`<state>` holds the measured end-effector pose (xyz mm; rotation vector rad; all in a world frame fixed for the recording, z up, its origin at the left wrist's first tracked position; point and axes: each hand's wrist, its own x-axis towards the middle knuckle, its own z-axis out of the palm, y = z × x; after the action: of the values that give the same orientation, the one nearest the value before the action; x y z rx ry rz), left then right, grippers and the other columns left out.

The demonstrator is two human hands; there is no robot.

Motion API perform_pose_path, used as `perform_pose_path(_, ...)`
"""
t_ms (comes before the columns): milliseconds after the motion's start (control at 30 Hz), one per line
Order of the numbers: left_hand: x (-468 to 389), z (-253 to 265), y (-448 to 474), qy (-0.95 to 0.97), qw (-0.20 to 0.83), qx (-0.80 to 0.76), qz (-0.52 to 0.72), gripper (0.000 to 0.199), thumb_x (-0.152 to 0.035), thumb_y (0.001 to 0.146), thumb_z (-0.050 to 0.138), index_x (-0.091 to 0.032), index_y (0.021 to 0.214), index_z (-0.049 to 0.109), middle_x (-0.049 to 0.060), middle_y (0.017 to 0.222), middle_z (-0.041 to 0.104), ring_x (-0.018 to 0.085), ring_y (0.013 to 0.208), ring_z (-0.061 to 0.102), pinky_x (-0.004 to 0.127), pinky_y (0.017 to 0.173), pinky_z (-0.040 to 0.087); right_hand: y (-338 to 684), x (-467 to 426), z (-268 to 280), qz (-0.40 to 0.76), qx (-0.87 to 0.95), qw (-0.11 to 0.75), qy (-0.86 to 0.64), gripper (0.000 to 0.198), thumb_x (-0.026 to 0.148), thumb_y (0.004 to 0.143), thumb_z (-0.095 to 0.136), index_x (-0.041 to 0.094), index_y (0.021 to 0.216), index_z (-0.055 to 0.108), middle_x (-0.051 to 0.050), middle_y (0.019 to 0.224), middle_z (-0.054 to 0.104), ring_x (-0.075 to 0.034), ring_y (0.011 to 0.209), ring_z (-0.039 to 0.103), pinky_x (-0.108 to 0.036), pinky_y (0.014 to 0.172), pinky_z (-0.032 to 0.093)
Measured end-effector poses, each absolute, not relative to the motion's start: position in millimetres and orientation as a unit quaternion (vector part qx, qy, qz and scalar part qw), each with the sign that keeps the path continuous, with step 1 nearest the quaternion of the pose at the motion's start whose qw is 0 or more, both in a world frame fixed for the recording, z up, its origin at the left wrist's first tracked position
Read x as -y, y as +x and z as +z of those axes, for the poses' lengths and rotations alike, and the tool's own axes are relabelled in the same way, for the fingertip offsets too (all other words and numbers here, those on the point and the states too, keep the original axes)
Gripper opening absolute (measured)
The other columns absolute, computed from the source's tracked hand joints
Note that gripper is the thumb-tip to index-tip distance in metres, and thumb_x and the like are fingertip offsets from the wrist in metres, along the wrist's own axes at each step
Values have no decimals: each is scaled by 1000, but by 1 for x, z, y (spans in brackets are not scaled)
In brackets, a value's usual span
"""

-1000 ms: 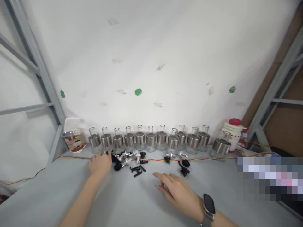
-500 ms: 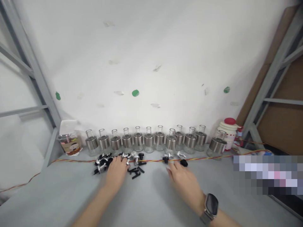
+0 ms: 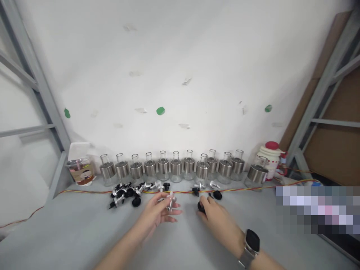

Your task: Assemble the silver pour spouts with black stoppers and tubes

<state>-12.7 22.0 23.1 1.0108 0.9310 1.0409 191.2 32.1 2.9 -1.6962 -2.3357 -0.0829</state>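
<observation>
Left hand [image 3: 160, 212]: palm half turned up, thumb and forefinger pinching a small silver spout [image 3: 170, 202], the other fingers spread loosely below it. Right hand [image 3: 218, 215]: back uppermost, thumb and fingers closed on a black cap [image 3: 200, 206], partly hidden; cannot tell whether it is clear of the table [image 3: 182, 243]. Smartwatch [image 3: 252, 240] on the right wrist.

Just beyond the right fingertips, a black stopper [image 3: 196, 191] and a round black lid [image 3: 217, 195]; a silver piece [image 3: 214, 184] lies behind them. Left of the left hand, a jumbled pile of silver and black parts [image 3: 122, 193], with a black disc [image 3: 136, 202] at its near edge. Red-yellow wire [image 3: 184, 192] runs across the table.

Farther back, a row of glass bottles with metal collars [image 3: 150, 168], upright, necks uncapped, along the white wall [image 3: 210, 56]. A labelled tub [image 3: 81, 174] at the left end, a red-topped flask [image 3: 270, 159] at the right.
</observation>
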Motion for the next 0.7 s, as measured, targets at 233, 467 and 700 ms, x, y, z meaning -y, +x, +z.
perform_pose_path(233, -25, 6, -7, 464, 635, -426, 447, 39, -35, 64, 68, -14, 93, 52, 3, 71, 62, 12, 59, 60, 22, 52, 41, 196, -39, 2, 160, 794, 230, -539, 7, 18, 76, 46, 20, 82, 43, -3, 79, 56, -17, 71, 55, -25, 61, 37)
perform_pose_path(467, -23, -7, -2, 571, 585, -447, 364, 49, -31, 63, 66, -14, 104, 49, 0, 69, 60, 10, 53, 55, 18, 40, 29, 187, -28, 6, 210, 803, 280, -482, 25, 14, 74, 46, 20, 98, 42, -2, 81, 57, -17, 75, 55, -26, 66, 39)
perform_pose_path(700, -24, -23, -2, 569, 582, -458, 357, 54, -31, 62, 66, -15, 108, 43, -3, 68, 56, 10, 50, 53, 19, 40, 29, 178, -21, 3, 181, 847, 257, -428, 25, 4, 74, 41, 20, 89, 54, -4, 85, 56, -18, 82, 53, -28, 74, 40)
